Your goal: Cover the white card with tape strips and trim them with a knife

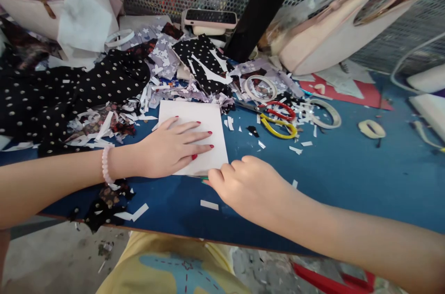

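We see the left hand (170, 148) lying flat on the white card (194, 134), fingers spread. The card sits on the blue table (347, 178), near the middle. The right hand (250, 185) is curled at the card's near edge, pinching something thin and green; we cannot tell what.

A card (194, 122) lies on the counter (347, 178), the left hand (170, 148) flat on it and the right hand (250, 187) at its near right corner. Right of the card lie scissors (278, 120), with tape rolls (259, 87) behind and beside them. Cloth (69, 90) lies to the left, a phone (210, 18) behind.
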`<state>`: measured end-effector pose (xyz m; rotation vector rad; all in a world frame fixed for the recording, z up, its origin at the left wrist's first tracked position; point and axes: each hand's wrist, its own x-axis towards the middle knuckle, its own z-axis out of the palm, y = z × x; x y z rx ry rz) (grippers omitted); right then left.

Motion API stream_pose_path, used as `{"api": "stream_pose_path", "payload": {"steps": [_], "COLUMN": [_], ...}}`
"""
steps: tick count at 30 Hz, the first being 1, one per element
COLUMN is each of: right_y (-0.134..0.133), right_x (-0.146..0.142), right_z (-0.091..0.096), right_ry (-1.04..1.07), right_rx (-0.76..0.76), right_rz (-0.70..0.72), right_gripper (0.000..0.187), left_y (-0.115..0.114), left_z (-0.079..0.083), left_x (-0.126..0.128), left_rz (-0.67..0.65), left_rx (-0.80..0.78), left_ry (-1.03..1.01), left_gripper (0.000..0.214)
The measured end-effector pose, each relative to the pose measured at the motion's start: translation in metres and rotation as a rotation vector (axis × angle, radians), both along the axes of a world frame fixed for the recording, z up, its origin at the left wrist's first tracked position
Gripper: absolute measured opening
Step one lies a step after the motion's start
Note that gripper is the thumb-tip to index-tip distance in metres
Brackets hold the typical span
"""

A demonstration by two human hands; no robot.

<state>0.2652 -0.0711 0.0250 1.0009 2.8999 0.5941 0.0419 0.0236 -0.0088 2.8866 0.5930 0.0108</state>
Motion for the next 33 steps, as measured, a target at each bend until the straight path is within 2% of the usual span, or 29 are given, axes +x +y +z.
{"api": "stream_pose_path", "payload": {"steps": [27,33], "right_y": [-0.005,-0.007], "right_x": [0.025,0.038], "right_z": [0.005,0.006], "right_ry": [-0.068,-0.077], "right_rx": [-0.022,-0.025], "right_rz": [-0.033,-0.039], "right_gripper": [0.038,0.04], "left_y": [0.003,0.015], "left_z": [-0.002,-0.001], "left_x": [-0.003,-0.008], "left_rz": [-0.019,-0.112], "left_rx": [0.026,0.048], "left_ry": [-0.005,-0.046], "left_gripper": [0.049,0.049]}}
